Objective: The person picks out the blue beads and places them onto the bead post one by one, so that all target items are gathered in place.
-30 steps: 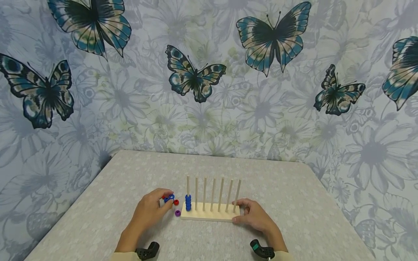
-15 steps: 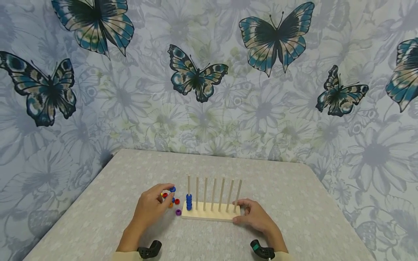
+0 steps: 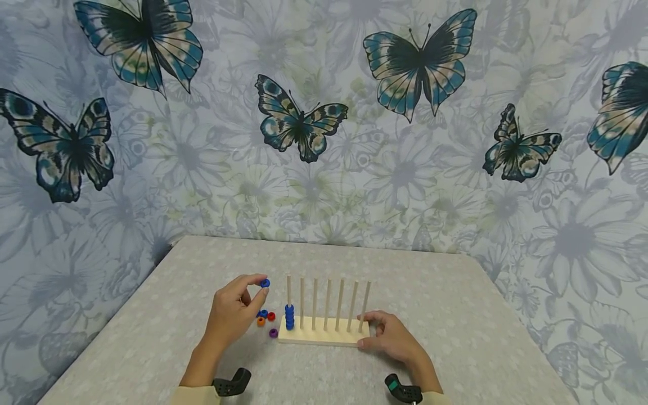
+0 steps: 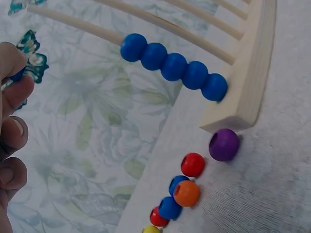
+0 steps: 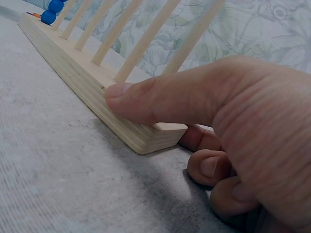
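Note:
Between thumb and forefinger, my left hand (image 3: 233,306) pinches a blue bead (image 3: 265,283), raised left of the leftmost peg's upper end. The wooden peg board (image 3: 324,336) carries a row of several upright pegs. Several blue beads (image 4: 174,67) are stacked on the leftmost peg, and the other pegs hold none. At the board's right end, my right hand (image 3: 392,337) grips the base, its thumb (image 5: 141,99) along the front edge and fingers behind. In the left wrist view the pinched bead is mostly hidden by the fingertips.
Loose beads lie left of the board: a purple bead (image 4: 224,144), an orange bead (image 4: 187,193), a red bead (image 4: 193,164), and blue, red and yellow ones. The table (image 3: 455,315) has a pale patterned cover and meets a butterfly-print wall behind.
My left hand has picked a blue bead from the loose group and lifted it up beside the leftmost peg. The right hand keeps its grip on the board.

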Demonstrator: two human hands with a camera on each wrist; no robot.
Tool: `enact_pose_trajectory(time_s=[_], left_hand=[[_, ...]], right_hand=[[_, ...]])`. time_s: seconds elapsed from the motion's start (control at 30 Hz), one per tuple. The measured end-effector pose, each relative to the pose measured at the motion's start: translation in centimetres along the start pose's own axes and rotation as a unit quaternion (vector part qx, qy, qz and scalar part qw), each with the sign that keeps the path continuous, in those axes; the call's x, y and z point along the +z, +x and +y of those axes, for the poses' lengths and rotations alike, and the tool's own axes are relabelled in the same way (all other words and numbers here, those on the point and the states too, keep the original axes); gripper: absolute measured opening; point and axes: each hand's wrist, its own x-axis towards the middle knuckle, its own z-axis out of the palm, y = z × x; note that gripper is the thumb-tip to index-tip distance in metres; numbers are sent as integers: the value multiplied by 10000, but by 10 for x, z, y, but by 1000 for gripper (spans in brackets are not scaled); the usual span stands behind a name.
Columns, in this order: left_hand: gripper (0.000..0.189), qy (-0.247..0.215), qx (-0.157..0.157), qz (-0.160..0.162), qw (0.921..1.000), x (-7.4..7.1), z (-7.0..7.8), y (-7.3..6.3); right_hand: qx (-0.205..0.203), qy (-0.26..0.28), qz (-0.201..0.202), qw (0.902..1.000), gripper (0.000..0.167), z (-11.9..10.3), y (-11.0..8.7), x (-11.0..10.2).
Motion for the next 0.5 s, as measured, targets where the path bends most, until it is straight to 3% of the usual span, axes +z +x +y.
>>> enact_pose_trajectory(time_s=[0.27,0.5], left_hand=[[31,-219,428,162,9987,-5,11,21],[29,-325,498,233,9980,-5,16,39]], right_hand=[[-13,-16,10,10000,59,1,1,-1],[-11,29,4,10000,58,1,2,-1]])
